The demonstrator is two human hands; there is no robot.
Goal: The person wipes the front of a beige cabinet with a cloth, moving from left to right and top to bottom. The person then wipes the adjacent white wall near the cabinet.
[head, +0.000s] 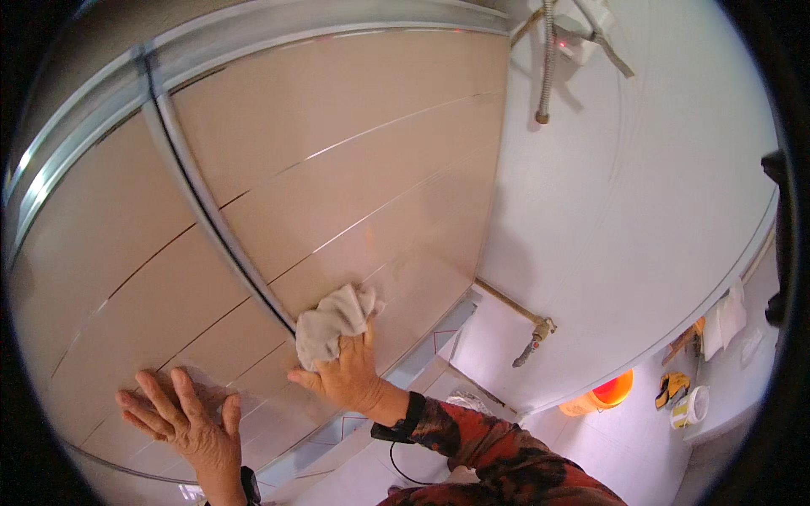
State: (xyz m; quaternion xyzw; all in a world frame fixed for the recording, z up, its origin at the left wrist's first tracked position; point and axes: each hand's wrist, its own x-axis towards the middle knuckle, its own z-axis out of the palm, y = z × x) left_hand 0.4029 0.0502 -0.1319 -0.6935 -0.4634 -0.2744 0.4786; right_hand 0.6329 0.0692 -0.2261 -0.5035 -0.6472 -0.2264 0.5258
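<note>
Before me stands a glossy beige panelled surface (373, 158) with thin shiny lines across it. A pale metal strip (212, 221) with a dark groove runs down it, and a wide silvery metal frame (329, 19) borders its top. My right hand (354, 373) presses a crumpled off-white cloth (335, 322) against the panel, over the lower end of the strip. The cloth hides part of the fingers. My left hand (190, 417) rests on the panel at lower left, fingers spread, with nothing in it.
On the white wall (607, 209) to the right, a metal hose (547, 69) hangs and a tap (538, 338) juts from a pipe. An orange bucket (595, 395), a white tub (691, 408) and a yellow-and-black item (672, 389) stand lower right. A dark cable (400, 465) curves below my right forearm.
</note>
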